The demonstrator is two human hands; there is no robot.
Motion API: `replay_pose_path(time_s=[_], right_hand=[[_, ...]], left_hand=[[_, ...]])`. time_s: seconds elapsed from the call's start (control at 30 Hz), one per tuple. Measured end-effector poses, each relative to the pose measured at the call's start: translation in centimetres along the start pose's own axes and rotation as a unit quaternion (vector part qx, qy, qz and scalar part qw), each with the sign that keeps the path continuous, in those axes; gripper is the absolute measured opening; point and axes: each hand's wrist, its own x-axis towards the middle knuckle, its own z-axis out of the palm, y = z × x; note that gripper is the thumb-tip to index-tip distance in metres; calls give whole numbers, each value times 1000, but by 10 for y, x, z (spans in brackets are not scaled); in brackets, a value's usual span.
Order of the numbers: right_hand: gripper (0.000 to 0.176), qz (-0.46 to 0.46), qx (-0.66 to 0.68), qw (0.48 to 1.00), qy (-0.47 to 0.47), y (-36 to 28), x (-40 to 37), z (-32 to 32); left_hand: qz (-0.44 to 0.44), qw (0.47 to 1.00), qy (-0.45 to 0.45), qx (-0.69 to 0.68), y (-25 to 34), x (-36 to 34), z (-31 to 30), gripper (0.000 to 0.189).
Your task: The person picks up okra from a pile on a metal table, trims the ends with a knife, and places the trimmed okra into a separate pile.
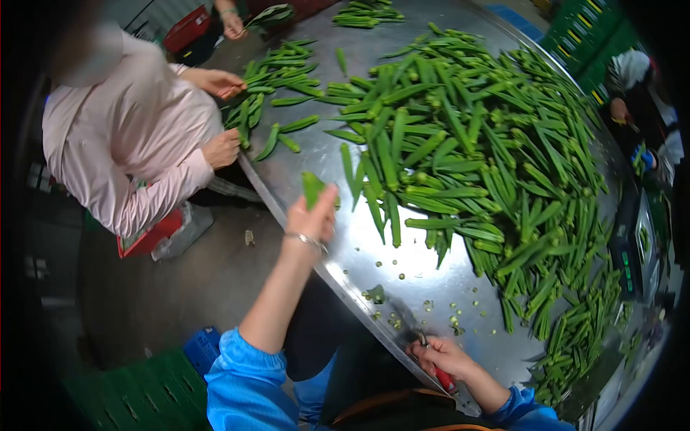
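My left hand (313, 217), with a bracelet at the wrist, is closed around okra (312, 188) above the near left edge of the metal table (330, 248). Green tips stick out past the thumb; how many pods it grips is hidden. At the table's front edge, my right hand (444, 355) wraps around red-handled snips (444, 378), their dark blades pointing up and away and partly blurred. Between my hands lie several cut okra ends (394, 320). A big pile of okra pods (460, 151) spreads over the middle and right of the table.
Another person in a pink top (136, 136) handles okra at the left edge. A further hand (231, 25) shows at the top. A scale (636, 251) and another worker (636, 108) are at the right. Green crates (144, 391) and a blue crate (203, 350) stand lower left.
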Motion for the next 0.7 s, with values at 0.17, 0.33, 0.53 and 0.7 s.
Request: replay_pose_path(time_s=[0.17,0.33,0.53,0.7], right_hand=[[37,143,-237,943,-182,25,-47,-24],[51,208,-358,904,-103,27,-74,-43],[34,144,-220,962,67,52,-139,-87],[29,45,-145,978,143,18,-140,-49]], left_hand=[[217,925,-109,292,-53,-10,29,28],[250,923,15,292,-23,40,64,42],[189,893,90,398,-5,104,104,93],[167,894,0,415,-9,110,111,106]])
